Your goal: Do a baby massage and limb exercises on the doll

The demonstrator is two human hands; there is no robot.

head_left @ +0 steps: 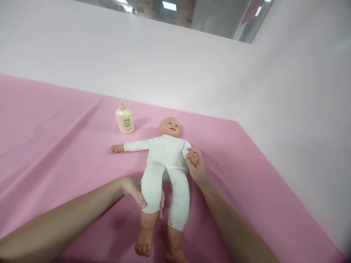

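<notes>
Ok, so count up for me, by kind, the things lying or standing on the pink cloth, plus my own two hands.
Doll: 1
Bottle: 1
Hands (left hand, right hand): 2
Total: 4

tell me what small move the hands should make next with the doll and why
Probably ease the doll's leg gently toward its raised hand. The left hand wraps that leg, thumb on the near side and a finger showing between the legs, while the right hand holds the doll by that raised hand, so both limbs seem supported.
</notes>
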